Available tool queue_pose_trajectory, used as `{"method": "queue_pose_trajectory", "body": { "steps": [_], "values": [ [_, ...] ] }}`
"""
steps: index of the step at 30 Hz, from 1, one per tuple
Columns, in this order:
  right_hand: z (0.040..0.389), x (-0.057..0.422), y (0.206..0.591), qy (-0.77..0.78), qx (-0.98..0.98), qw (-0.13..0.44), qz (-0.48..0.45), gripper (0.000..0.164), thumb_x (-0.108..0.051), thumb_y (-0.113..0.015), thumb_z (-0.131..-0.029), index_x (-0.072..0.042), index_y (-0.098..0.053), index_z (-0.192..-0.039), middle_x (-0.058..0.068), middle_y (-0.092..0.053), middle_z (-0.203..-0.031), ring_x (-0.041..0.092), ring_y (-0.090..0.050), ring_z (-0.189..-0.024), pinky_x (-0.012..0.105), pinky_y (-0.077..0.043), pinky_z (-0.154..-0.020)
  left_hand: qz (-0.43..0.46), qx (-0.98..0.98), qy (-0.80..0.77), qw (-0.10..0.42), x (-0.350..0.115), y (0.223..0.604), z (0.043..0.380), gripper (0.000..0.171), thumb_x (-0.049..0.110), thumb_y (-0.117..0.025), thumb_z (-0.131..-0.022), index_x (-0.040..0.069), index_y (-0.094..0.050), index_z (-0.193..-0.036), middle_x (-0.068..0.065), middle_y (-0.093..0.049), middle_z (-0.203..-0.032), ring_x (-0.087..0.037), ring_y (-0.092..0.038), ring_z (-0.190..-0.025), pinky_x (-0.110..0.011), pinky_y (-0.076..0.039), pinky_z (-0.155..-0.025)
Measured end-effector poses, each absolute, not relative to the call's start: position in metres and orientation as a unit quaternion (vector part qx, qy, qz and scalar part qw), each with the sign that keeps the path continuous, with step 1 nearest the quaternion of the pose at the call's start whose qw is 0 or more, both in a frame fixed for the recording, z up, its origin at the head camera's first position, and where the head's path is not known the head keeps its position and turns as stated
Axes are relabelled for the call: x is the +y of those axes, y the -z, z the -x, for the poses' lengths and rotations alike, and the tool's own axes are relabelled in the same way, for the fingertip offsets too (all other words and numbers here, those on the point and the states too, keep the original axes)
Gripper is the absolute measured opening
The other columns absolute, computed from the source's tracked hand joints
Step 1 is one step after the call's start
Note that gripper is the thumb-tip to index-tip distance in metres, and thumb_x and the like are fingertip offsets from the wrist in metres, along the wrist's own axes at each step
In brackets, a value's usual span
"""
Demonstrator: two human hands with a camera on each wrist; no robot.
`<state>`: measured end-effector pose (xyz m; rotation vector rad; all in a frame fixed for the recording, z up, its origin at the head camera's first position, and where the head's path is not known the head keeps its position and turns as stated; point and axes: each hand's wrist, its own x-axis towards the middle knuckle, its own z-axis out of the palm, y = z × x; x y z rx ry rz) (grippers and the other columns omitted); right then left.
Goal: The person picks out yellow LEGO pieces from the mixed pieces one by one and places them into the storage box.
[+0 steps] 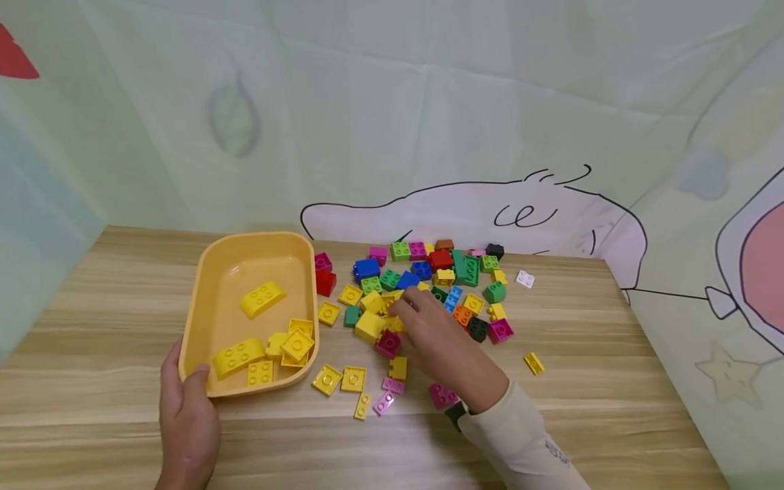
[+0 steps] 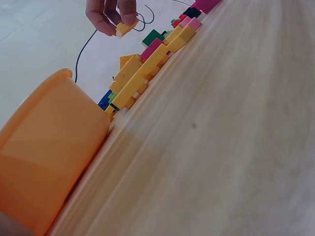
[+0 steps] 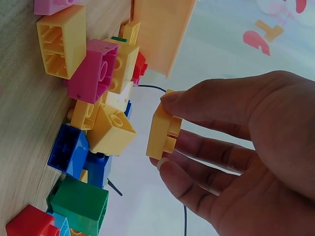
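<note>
At the near left corner of a yellow-orange plastic tray (image 1: 223, 309), my left hand (image 1: 191, 418) grips the rim, thumb on top and fingers against the outer wall. Inside the tray lie several yellow toy bricks, among them two curved ones like this arched brick (image 1: 263, 299). My right hand (image 1: 437, 340) is over the brick pile. The right wrist view shows it pinching a small yellow brick (image 3: 160, 130) between thumb and fingertips, studs toward the palm, clear of the pile. Below and beside it are a yellow sloped brick (image 3: 110, 129) and a magenta brick (image 3: 93, 71).
Mixed colored bricks spread across the wooden table (image 1: 582, 422) right of the tray. Loose yellow plates (image 1: 353, 379) lie near its right corner. A white brick (image 1: 525, 279) and a small yellow plate (image 1: 533, 363) sit apart at right. A printed cloth (image 1: 392, 102) hangs behind.
</note>
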<state>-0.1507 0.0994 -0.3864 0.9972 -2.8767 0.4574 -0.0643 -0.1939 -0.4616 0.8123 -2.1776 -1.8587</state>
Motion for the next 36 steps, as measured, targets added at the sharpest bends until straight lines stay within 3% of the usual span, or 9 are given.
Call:
{"method": "queue_pose_trajectory", "body": {
  "steps": [18, 36],
  "values": [
    [0.1505, 0.0964, 0.3854, -0.138, -0.937, 0.024, -0.32, 0.034, 0.001, -0.078, -0.083, -0.006, -0.068, -0.115, 0.004, -0.06, -0.109, 0.02, -0.056, -0.108, 0.033, -0.061, -0.095, -0.272, -0.73, 0.622, 0.083, -0.1937, 0.4615, 0.0644, 0.051, 0.018, -0.017, -0.108, 0.034, -0.009, -0.156, 0.013, -0.01, -0.166, -0.008, -0.012, -0.151, -0.04, -0.01, -0.13],
    [0.1502, 0.0934, 0.384, -0.143, -0.937, 0.022, -0.318, 0.031, 0.002, -0.077, -0.084, -0.007, -0.069, -0.113, 0.003, -0.06, -0.108, 0.019, -0.057, -0.104, 0.032, -0.062, -0.093, -0.282, -0.727, 0.621, 0.079, -0.1944, 0.4611, 0.0649, 0.051, 0.019, -0.017, -0.108, 0.036, -0.009, -0.156, 0.015, -0.01, -0.165, -0.008, -0.013, -0.151, -0.041, -0.01, -0.13]
  ]
}}
